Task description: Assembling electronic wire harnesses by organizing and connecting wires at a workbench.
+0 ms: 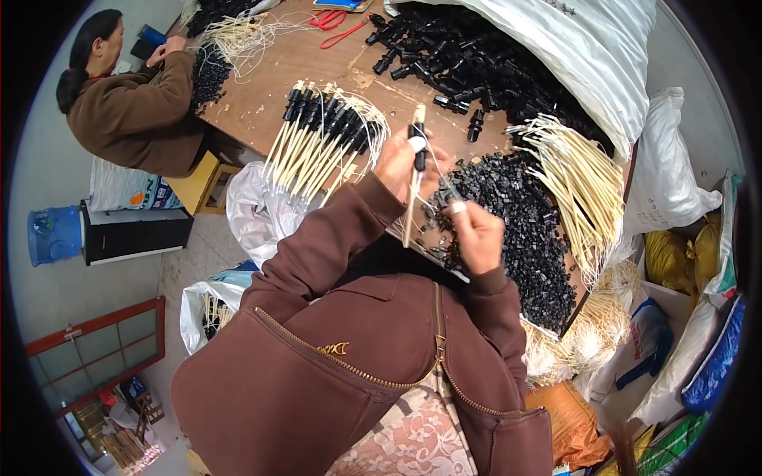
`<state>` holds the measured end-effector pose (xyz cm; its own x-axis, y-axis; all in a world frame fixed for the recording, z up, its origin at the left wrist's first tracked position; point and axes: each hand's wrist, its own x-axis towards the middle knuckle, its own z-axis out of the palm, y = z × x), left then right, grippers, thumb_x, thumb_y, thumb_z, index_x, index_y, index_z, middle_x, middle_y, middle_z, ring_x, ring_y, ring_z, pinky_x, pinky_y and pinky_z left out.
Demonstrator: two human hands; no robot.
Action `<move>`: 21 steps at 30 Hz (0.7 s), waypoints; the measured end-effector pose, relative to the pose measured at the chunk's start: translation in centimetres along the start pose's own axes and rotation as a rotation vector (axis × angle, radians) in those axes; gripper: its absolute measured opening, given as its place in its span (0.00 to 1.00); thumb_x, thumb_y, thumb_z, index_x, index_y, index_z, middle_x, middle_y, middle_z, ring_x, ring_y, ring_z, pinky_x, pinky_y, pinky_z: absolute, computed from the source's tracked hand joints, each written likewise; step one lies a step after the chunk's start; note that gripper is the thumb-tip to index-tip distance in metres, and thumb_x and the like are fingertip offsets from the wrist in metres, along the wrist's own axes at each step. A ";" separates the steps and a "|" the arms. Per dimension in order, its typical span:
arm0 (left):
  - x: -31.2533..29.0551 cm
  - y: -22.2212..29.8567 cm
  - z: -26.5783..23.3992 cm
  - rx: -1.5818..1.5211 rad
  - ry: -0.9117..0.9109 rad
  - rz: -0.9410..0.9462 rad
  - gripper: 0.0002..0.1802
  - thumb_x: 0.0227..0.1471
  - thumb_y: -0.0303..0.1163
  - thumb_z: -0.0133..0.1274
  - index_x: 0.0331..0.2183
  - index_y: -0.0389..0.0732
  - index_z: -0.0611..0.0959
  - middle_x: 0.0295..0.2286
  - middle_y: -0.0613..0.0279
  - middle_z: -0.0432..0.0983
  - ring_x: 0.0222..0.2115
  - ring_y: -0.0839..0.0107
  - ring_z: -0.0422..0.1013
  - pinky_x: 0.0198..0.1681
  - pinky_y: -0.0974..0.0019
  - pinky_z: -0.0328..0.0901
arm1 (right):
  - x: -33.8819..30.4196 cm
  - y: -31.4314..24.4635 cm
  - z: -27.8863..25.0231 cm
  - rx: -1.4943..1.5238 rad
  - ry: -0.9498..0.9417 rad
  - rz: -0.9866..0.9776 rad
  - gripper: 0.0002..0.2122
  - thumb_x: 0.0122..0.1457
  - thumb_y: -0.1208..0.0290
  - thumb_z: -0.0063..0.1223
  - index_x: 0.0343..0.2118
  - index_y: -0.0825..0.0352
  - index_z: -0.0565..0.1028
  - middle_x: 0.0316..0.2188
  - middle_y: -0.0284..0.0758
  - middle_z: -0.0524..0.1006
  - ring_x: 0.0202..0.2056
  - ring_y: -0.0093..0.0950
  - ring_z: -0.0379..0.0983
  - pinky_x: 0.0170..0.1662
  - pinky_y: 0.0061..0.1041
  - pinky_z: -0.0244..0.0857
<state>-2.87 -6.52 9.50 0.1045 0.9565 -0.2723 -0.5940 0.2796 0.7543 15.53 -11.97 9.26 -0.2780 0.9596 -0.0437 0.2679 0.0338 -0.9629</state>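
My left hand [393, 165] is closed around a black plastic connector [419, 152] fitted on a cream-coloured tube [414, 202], held upright over the table's near edge. A thin white cord [433, 149] loops from the connector toward my right hand [480, 236]. That hand is closed in a pinch at the cord's lower end, where a small dark piece shows, blurred. Pale wrapping covers both thumb tips. Under and beside my right hand spreads a heap of small black plastic pieces [520, 230]. To the left lies a row of tubes with black connectors [317, 139].
Cream tubes [575, 178] lie bundled at the right. Larger black connectors [476, 67] spill from a white sack [548, 36] behind. Red-handled scissors [328, 20] lie at the far edge. At the far left, another person [135, 103] works at the table. Sacks [671, 151] crowd the right side.
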 end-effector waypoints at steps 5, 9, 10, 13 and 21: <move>-2.2 1.7 -2.2 0.870 0.047 0.248 0.11 0.49 0.26 0.45 0.38 0.42 0.74 0.30 0.53 0.78 0.21 0.65 0.73 0.23 0.68 0.67 | 0.3 -1.3 -3.1 0.375 0.317 -0.002 0.11 0.60 0.71 0.47 0.25 0.67 0.79 0.13 0.24 0.67 0.14 0.14 0.54 0.18 0.16 0.48; -4.4 3.2 -3.7 1.594 0.191 0.414 0.15 0.35 0.24 0.46 0.31 0.48 0.76 0.26 0.61 0.76 0.20 0.58 0.69 0.26 0.57 0.63 | 0.2 -2.2 -4.7 0.620 0.457 -0.033 0.11 0.61 0.70 0.44 0.26 0.65 0.77 0.13 0.22 0.64 0.14 0.14 0.53 0.18 0.14 0.46; -4.7 3.9 -4.1 1.598 0.201 0.417 0.15 0.35 0.24 0.46 0.31 0.48 0.76 0.26 0.61 0.76 0.20 0.58 0.69 0.26 0.57 0.63 | 0.1 -2.3 -4.5 0.558 0.417 -0.052 0.10 0.61 0.71 0.44 0.26 0.66 0.77 0.13 0.23 0.65 0.14 0.14 0.54 0.18 0.15 0.48; -3.8 6.9 -6.2 1.745 0.546 0.757 0.15 0.37 0.26 0.48 0.34 0.46 0.77 0.28 0.61 0.76 0.32 0.61 0.69 0.44 0.58 0.58 | -0.6 -2.6 -3.8 0.370 0.302 -0.110 0.09 0.59 0.73 0.44 0.26 0.67 0.77 0.15 0.26 0.67 0.15 0.17 0.58 0.21 0.18 0.55; 1.4 8.7 -10.8 1.908 0.915 0.939 0.23 0.37 0.27 0.49 0.41 0.44 0.78 0.36 0.60 0.77 0.42 0.61 0.66 0.55 0.56 0.49 | -1.5 -2.4 -0.5 -0.229 -0.074 -0.370 0.07 0.49 0.74 0.57 0.32 0.68 0.79 0.28 0.34 0.78 0.26 0.28 0.71 0.31 0.22 0.65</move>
<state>-16.52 -3.63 9.24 -0.2383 0.7008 0.6723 0.9707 0.1935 0.1423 15.75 -13.39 11.81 -0.4567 0.8488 0.2663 0.3326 0.4406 -0.8338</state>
